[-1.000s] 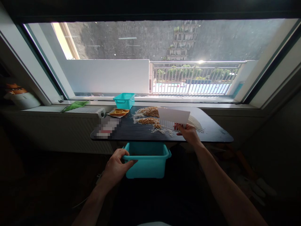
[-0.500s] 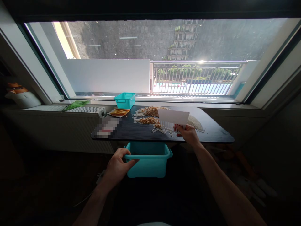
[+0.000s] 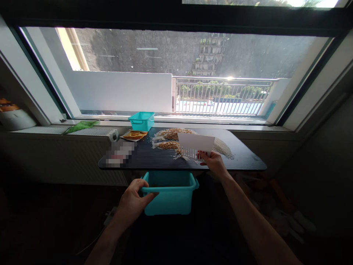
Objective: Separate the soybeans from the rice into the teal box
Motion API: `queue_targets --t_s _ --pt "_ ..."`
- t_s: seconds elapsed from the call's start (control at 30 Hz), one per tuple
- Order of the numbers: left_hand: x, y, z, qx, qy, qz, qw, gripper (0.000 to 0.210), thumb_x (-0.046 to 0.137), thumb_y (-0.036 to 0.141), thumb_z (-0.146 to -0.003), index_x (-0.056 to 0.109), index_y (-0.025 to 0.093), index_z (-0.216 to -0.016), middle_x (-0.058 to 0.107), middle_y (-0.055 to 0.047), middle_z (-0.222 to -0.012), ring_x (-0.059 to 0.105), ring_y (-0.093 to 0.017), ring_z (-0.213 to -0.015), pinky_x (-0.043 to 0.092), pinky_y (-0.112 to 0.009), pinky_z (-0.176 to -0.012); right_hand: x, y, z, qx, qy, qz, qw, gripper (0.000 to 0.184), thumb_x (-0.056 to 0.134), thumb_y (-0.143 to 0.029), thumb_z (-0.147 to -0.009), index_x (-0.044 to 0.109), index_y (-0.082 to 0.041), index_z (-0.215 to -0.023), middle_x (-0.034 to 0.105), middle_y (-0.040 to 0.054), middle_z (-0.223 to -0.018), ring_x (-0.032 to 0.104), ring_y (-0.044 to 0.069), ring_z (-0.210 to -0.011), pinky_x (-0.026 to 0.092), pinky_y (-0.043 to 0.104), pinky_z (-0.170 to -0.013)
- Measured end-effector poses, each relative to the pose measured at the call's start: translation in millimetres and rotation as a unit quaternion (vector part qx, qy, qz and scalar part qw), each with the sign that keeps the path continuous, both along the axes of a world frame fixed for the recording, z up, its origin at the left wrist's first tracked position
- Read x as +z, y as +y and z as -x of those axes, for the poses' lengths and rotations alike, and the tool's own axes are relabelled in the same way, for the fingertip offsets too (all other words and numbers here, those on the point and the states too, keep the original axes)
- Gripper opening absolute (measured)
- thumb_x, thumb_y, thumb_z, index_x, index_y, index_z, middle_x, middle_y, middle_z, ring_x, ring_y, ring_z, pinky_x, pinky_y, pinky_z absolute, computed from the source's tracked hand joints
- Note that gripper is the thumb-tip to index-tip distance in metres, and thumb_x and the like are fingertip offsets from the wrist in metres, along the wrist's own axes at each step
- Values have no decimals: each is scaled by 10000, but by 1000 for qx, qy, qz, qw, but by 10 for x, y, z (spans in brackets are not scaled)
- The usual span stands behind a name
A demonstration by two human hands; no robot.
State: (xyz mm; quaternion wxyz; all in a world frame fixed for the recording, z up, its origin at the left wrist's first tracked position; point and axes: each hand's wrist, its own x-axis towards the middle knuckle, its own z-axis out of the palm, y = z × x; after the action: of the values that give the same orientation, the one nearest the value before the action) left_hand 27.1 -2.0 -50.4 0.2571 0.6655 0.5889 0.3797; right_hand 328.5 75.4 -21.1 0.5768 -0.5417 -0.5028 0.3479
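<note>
My left hand (image 3: 135,197) grips the near left rim of a turquoise plastic bin (image 3: 168,200), held below the table's front edge. In my right hand (image 3: 213,162) is a flat white comb-like scraper (image 3: 196,141) with slots along its lower side. The scraper stands tilted over the dark table (image 3: 149,158), in front of the grain. Yellow kernels that look like corn or soybeans (image 3: 168,145) lie behind and left of it, mixed with white grains. To its right spreads a pile of white grain, like rice (image 3: 223,148). The bin's inside is mostly in shadow.
A smaller turquoise basket (image 3: 142,121) stands at the back left, behind an orange-and-white packet (image 3: 134,135). A blurred flat item (image 3: 120,154) lies on the table's left end. A green cloth (image 3: 82,126) rests on the radiator (image 3: 63,154). The window is straight ahead.
The whole view has shifted, with the scene sitting slightly lower and further left. Both hands keep their holds on the bin and the scraper, which still stands near the same spot by the grain.
</note>
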Motion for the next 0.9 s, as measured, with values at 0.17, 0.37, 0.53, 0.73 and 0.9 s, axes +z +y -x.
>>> queue_targets --t_s 0.17,0.37,0.53,0.73,0.9 --pt "-3 -2 -6 -4 -2 13 1000 306 700 495 -696 603 205 -707 614 -30 -856 630 -233 -797 481 -283 -670 21 -24 22 3 -2 -4 1000 443 750 -601 -581 697 -172 -677 693 35 -688 652 166 -655 552 231 -472" --pt "-83 41 24 -3 -5 -6 1000 305 723 491 -673 625 204 -702 627 -38 -877 633 -240 -822 495 -297 -720 18 -39 55 15 -2 4 1000 474 748 -626 -568 704 -168 -686 701 48 -703 659 178 -665 553 236 -468" --pt "-66 37 7 -5 -7 12 1000 302 712 489 -685 617 203 -708 617 -32 -893 630 -244 -849 492 -292 -714 1 -71 62 15 4 5 1000 494 747 -632 -566 708 -169 -734 702 46 -721 657 173 -682 548 233 -486" --pt "-51 39 -8 -3 -6 1 1000 315 715 493 -672 604 199 -686 597 -29 -863 615 -229 -816 485 -284 -697 -14 -97 94 18 -3 1 1000 504 740 -653 -565 700 -167 -689 701 45 -705 653 169 -662 547 235 -487" --pt "-58 45 -1 -11 8 -3 1000 339 699 522 -696 596 198 -688 583 -20 -867 601 -203 -783 472 -271 -670 13 -117 102 27 2 5 1000 482 752 -634 -569 708 -170 -692 705 45 -723 654 170 -672 553 238 -495"
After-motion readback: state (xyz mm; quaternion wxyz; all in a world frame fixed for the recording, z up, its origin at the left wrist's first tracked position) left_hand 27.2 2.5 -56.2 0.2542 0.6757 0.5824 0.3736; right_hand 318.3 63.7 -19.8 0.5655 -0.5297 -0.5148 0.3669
